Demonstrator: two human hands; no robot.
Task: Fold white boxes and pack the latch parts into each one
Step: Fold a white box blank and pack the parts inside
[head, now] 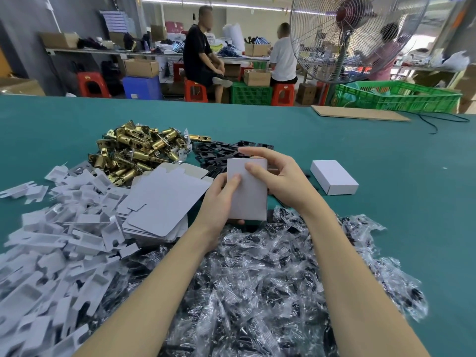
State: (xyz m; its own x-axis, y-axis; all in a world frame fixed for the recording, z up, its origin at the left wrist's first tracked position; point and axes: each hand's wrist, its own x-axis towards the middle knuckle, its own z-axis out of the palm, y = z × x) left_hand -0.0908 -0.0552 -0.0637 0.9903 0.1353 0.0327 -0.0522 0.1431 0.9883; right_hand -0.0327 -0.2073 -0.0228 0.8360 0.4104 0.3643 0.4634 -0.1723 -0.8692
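Box (247,188) shut and held above the bagged parts (257,279), left hand (219,202) gripping its 9 o'clock edge, right hand (278,176) curled over the 12 o'clock end; press that end flap flush, then park it by the finished box (334,177) at 3 o'clock.

Single head-worn wide-angle view, looking forward and down across the green worktop (386,155). Close on both forearms reaching in from the bottom edge, hands mid-frame. Strong barrel distortion, worktop's far edge bowed. Upper third takes in the room beyond: standing fan (353,37) top right, seated people at distance. No second view, no overlap.
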